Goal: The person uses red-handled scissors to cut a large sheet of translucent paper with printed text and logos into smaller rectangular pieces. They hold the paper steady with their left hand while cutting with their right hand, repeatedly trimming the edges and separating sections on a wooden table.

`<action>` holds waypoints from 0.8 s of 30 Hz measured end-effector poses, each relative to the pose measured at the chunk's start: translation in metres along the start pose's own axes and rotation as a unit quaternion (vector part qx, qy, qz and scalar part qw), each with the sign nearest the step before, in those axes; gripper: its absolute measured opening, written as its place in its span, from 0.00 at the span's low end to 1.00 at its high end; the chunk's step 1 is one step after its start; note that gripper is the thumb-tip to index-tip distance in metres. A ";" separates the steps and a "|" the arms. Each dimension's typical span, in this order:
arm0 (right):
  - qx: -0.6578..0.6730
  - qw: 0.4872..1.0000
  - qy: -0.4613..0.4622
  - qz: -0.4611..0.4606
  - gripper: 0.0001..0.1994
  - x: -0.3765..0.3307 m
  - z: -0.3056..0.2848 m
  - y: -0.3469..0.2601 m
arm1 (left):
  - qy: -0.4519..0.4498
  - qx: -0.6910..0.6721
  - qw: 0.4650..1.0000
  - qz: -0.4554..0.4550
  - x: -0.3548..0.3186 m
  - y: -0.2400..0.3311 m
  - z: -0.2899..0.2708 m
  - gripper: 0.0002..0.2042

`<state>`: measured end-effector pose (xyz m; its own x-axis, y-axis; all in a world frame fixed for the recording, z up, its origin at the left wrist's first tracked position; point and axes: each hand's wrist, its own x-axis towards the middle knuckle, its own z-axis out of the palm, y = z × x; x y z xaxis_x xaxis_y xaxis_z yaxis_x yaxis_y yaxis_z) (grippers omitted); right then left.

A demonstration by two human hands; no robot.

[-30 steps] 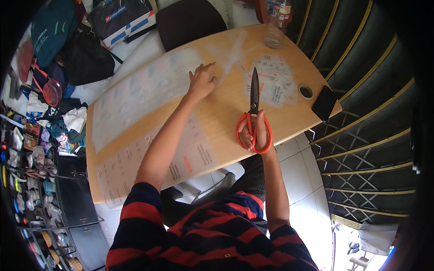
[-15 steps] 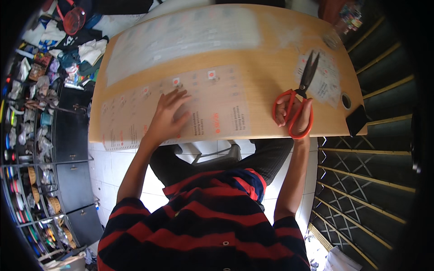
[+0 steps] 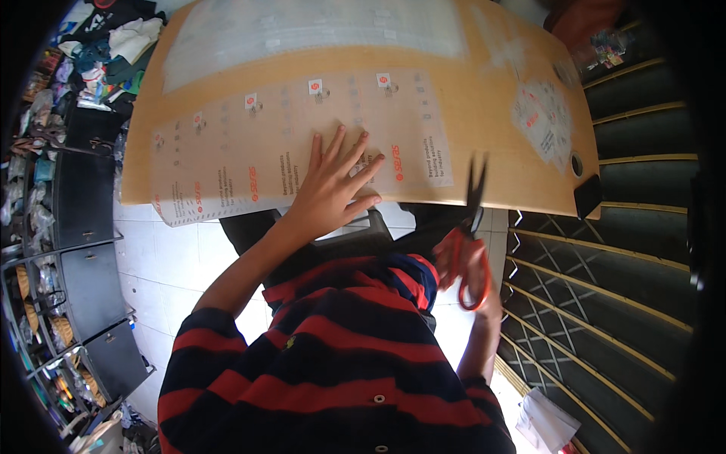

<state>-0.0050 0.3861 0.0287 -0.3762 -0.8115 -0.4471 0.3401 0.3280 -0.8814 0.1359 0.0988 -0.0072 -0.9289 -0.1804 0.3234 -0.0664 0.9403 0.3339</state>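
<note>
My left hand (image 3: 333,185) lies with its fingers spread on a clear plastic sheet (image 3: 261,136) near the table's front edge. Red and black print and small white squares run across that sheet, and its lower left part hangs slightly over the edge. My right hand (image 3: 459,257) grips a pair of scissors (image 3: 473,216) with red handles and dark blades, just off the front edge. The blades point up toward the table, slightly apart. Motion blurs the right hand and the scissors a little.
On the wooden table (image 3: 476,125) a whitish stack of plastic sheets (image 3: 302,34) lies at the back. Printed plastic scraps (image 3: 541,121) and a black object (image 3: 587,198) are at the right. A folding metal gate (image 3: 605,250) stands to the right, dark cabinets (image 3: 92,280) to the left.
My right hand has drawn the scissors back from over the table to below its front edge. My left hand has shifted right on the sheet and flattened. The whole view has shifted somewhat.
</note>
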 end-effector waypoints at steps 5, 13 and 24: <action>-0.011 0.996 -0.028 0.078 0.45 -0.038 0.046 0.027 | 0.068 -0.046 0.997 0.013 -0.008 0.002 0.007 0.19; -0.120 0.990 -0.053 0.052 0.40 -0.029 0.073 0.009 | 0.155 -0.083 0.984 0.006 -0.017 0.014 0.016 0.12; -0.136 0.989 -0.025 0.055 0.37 -0.011 0.085 -0.016 | 0.190 -0.093 0.977 0.035 -0.016 0.020 0.018 0.15</action>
<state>0.0670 0.3491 0.0605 -0.3041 -0.7845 -0.5405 0.1301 0.5278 -0.8393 0.1428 0.1257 -0.0219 -0.7239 -0.2454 0.6448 0.0920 0.8919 0.4427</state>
